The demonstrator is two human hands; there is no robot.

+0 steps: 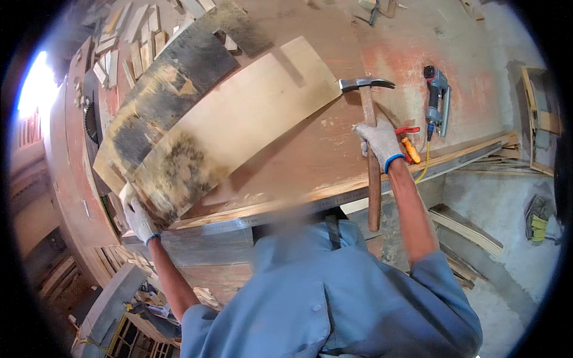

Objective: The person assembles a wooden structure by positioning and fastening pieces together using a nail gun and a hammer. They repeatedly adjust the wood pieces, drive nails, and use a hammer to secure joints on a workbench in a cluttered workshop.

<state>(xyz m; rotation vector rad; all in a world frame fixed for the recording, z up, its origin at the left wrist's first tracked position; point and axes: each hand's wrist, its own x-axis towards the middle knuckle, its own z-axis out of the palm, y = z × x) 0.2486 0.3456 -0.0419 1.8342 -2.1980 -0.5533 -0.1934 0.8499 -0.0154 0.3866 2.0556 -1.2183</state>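
Observation:
My right hand (383, 143), in a white knit glove with a blue cuff, is closed round the wooden handle of a claw hammer (374, 191). The hammer's metal head points away from me, beside the far right end of a pale plywood board (268, 107). Dark stains cover that board's near left part. At its near left corner my gloved left hand (137, 216) grips the edge, fingers partly hidden. A second board (179, 74), patched black, lies along its far side. Right of the hammer are a red-handled tool (407, 130) and an orange handle (410, 150).
An air nailer (437, 98) with a yellow hose (427, 156) lies at the right of the workbench (322, 140). Loose wood blocks (140, 51) cover the far left. A toothed saw blade (91, 122) stands up left of the boards. A metal-faced edge (239, 224) borders the bench's near side.

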